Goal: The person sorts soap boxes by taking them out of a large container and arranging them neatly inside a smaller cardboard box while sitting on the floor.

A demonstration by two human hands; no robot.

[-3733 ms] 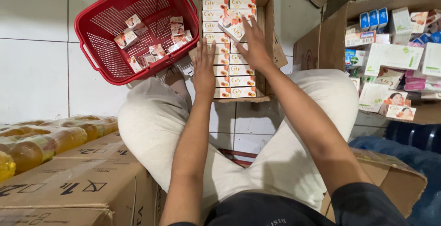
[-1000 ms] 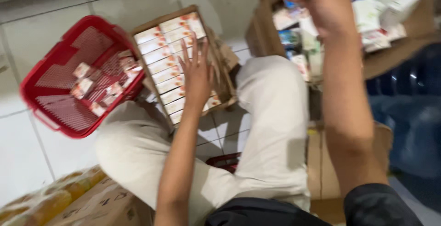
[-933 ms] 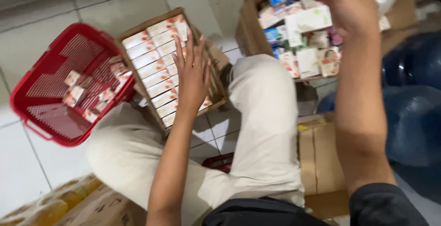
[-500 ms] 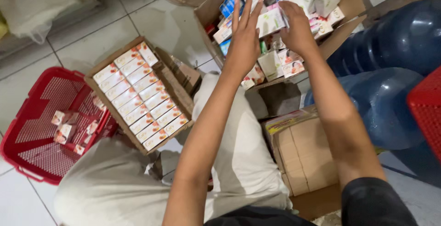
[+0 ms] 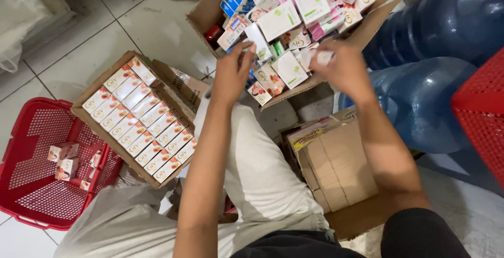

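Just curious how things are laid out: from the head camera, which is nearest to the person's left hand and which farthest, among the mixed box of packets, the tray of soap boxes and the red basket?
From the left hand:
1. Mixed box, under it.
2. Soap tray, leftward.
3. Red basket, far left.

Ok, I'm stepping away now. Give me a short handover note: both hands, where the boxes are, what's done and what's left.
Left hand: open, fingers on the small boxes at the near edge of the mixed carton.
Right hand: closed over something small and pale at the same carton; I cannot tell what it is.
Sorted carton, on the left: two neat full rows of matching soap boxes.
Red basket, far left: a few loose small boxes.
Done: the sorted carton looks packed.
Left: the mixed carton is jumbled.
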